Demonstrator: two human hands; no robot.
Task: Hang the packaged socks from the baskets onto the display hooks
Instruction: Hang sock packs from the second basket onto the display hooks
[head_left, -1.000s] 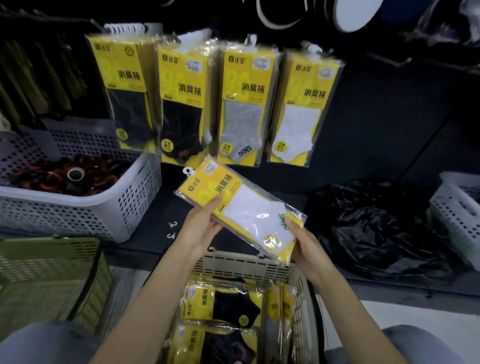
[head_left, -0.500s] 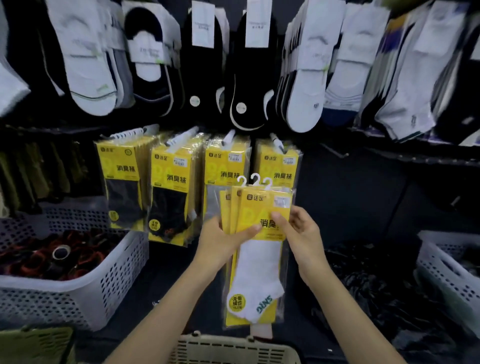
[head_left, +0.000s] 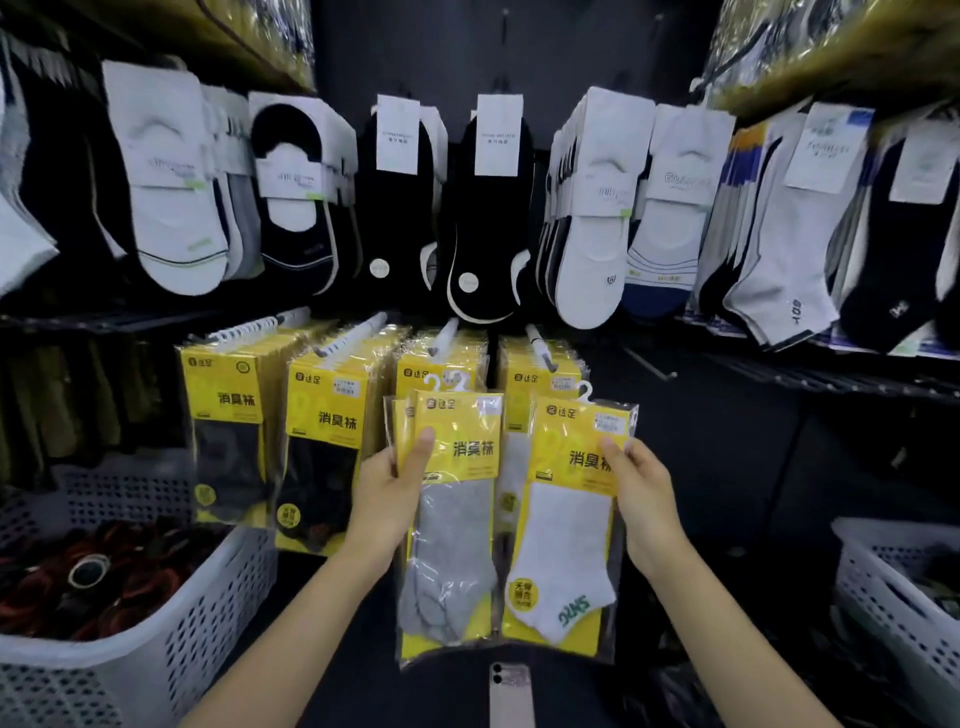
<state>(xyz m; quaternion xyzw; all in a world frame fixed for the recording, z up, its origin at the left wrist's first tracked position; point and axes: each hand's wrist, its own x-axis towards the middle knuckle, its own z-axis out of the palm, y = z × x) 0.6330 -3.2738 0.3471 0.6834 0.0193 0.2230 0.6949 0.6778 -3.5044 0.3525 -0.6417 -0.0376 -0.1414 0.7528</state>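
Sitting at 8 o'clock, a white basket (head_left: 208, 613) holds dark red-and-black items. At 6 o'clock the left hand (head_left: 387, 499) grips a stack of sock packs (head_left: 452, 525), grey sock in front, thumb across the yellow card. Just beside it, the right hand (head_left: 644, 499) pinches a white sock pack (head_left: 566, 525) by its right edge. Both packs are held below the display hooks (head_left: 539, 349), apart from them. A second basket (head_left: 883, 571) sits at 4 o'clock.
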